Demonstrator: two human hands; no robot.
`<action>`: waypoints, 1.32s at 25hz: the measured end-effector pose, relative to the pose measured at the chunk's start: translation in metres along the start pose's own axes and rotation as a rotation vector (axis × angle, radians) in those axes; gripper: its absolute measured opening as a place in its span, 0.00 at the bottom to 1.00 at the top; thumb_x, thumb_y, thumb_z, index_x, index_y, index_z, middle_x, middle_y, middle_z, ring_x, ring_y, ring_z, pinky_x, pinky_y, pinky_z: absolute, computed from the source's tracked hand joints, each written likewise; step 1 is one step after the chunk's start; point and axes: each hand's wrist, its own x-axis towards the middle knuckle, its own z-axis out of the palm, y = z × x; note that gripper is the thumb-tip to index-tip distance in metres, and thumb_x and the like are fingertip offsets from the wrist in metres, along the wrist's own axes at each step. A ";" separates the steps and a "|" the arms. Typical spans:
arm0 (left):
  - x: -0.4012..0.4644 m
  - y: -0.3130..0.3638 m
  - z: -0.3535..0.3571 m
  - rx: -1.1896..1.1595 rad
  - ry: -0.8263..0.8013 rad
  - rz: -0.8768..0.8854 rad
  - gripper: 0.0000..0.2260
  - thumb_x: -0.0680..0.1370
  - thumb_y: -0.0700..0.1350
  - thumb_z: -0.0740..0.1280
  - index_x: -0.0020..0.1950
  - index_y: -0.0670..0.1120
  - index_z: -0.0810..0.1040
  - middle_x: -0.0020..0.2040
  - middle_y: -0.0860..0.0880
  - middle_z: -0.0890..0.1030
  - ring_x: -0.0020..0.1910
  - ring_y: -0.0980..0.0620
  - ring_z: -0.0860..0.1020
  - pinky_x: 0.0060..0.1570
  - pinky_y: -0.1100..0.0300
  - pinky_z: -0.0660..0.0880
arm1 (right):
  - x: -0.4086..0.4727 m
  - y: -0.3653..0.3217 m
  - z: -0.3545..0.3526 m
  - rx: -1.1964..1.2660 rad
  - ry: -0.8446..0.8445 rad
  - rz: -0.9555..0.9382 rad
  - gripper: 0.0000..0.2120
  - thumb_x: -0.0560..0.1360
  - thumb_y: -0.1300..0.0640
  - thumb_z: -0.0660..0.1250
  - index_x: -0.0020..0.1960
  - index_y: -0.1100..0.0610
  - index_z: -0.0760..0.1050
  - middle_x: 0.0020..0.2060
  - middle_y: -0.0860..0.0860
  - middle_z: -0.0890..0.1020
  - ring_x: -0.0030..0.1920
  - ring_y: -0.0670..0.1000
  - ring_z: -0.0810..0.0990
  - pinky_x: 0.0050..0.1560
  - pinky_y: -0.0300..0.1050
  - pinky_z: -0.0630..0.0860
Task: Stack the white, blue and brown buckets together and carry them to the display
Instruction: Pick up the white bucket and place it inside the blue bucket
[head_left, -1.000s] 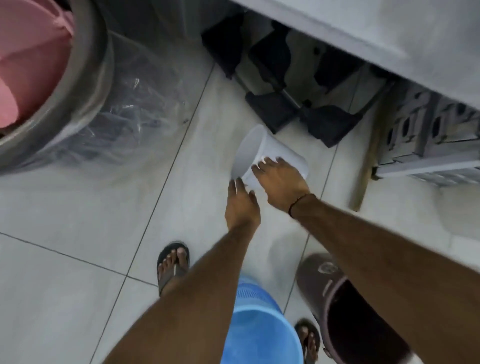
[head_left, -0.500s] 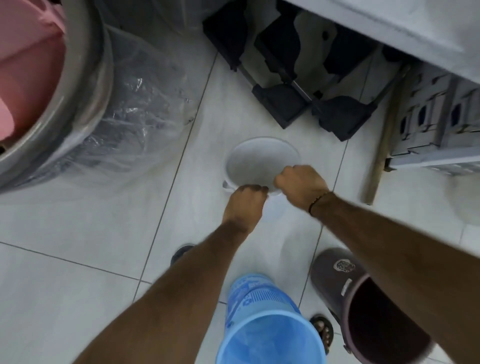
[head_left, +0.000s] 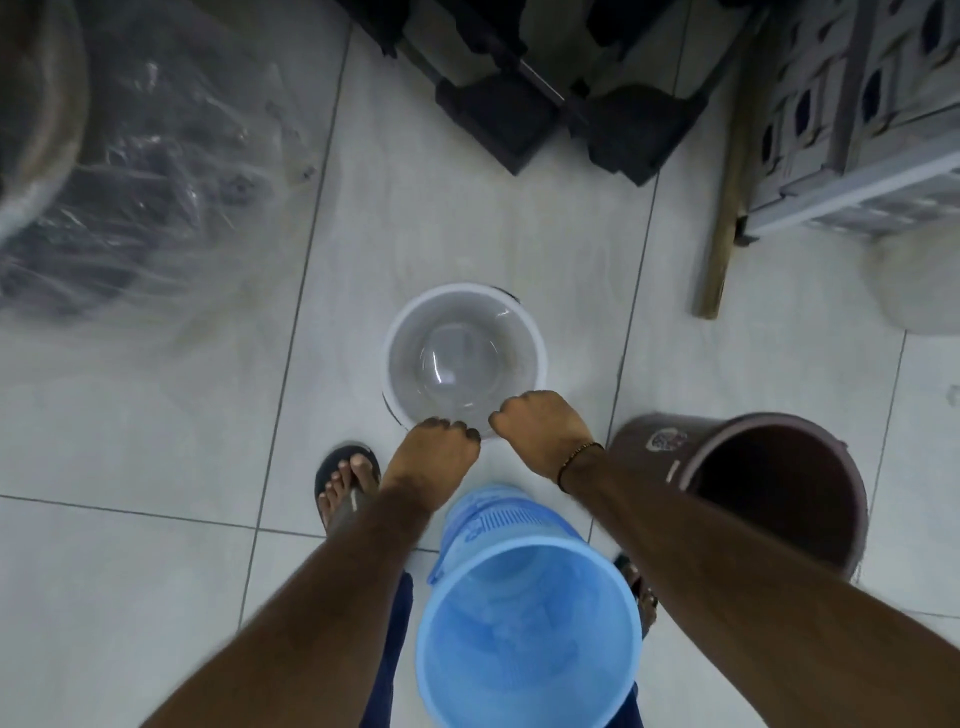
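The white bucket (head_left: 464, 353) stands upright on the floor tiles, mouth up, in the middle of the view. My left hand (head_left: 435, 451) and my right hand (head_left: 540, 431) both curl over its near rim, side by side. The blue bucket (head_left: 527, 629) stands upright close in front of me, between my forearms, empty. The brown bucket (head_left: 769, 483) stands upright to the right, beside my right forearm, with a sticker on its wall.
Black plastic stands (head_left: 561, 98) lie at the top centre. A wooden stick (head_left: 727, 171) leans by a grey crate (head_left: 857, 119) at the top right. A plastic-wrapped tub (head_left: 130, 171) fills the top left. My sandalled foot (head_left: 345, 483) is left of the blue bucket.
The white bucket was tipped on its side a second ago; both hands turned it upright and brought it nearer. It now rests on the floor with my fingers on its rim.
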 end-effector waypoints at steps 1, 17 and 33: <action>-0.002 0.001 0.010 0.036 0.036 0.008 0.12 0.79 0.38 0.62 0.62 0.42 0.76 0.58 0.43 0.81 0.56 0.43 0.79 0.58 0.50 0.75 | -0.002 -0.001 0.006 -0.002 0.020 -0.010 0.10 0.76 0.66 0.64 0.54 0.56 0.78 0.48 0.54 0.84 0.48 0.58 0.83 0.46 0.49 0.78; -0.053 0.015 -0.093 0.250 0.147 0.115 0.07 0.80 0.46 0.67 0.49 0.43 0.80 0.43 0.44 0.84 0.43 0.43 0.82 0.50 0.53 0.78 | -0.104 0.026 -0.044 0.023 0.128 -0.004 0.12 0.75 0.69 0.62 0.55 0.60 0.78 0.52 0.58 0.82 0.52 0.61 0.82 0.48 0.51 0.77; -0.304 0.258 -0.105 -0.103 0.132 -0.222 0.11 0.68 0.40 0.79 0.48 0.43 0.82 0.42 0.46 0.84 0.43 0.47 0.82 0.52 0.53 0.81 | -0.359 -0.089 -0.035 -0.181 -0.027 -0.239 0.10 0.74 0.68 0.65 0.50 0.57 0.80 0.46 0.55 0.84 0.48 0.59 0.82 0.46 0.49 0.77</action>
